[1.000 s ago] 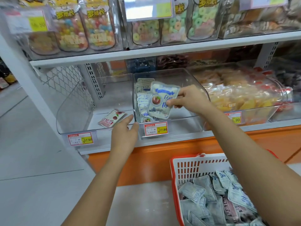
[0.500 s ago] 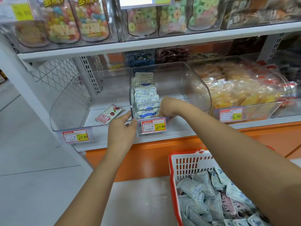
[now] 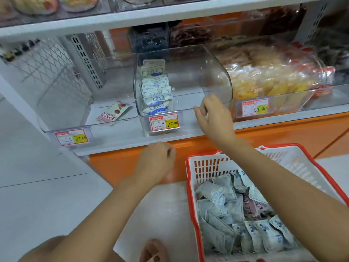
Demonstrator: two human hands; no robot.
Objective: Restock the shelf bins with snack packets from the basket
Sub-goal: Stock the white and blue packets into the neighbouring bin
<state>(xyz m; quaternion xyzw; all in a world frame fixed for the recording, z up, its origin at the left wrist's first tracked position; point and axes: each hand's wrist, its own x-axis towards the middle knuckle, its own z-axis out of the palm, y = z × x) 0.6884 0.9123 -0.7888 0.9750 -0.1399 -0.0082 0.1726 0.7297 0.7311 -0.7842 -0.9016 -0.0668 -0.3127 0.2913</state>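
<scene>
The right hand [image 3: 213, 118] hovers at the front edge of the middle bin [image 3: 217, 72], fingers loosely bent and empty; the left hand [image 3: 156, 161], fingers curled and empty, is nearer. Snack packets [image 3: 156, 95] stand along the bin's left side, and more lie in the basket [image 3: 190, 186] at near right.

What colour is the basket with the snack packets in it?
The basket is white mesh with a red rim, clearest in the head view.
</scene>
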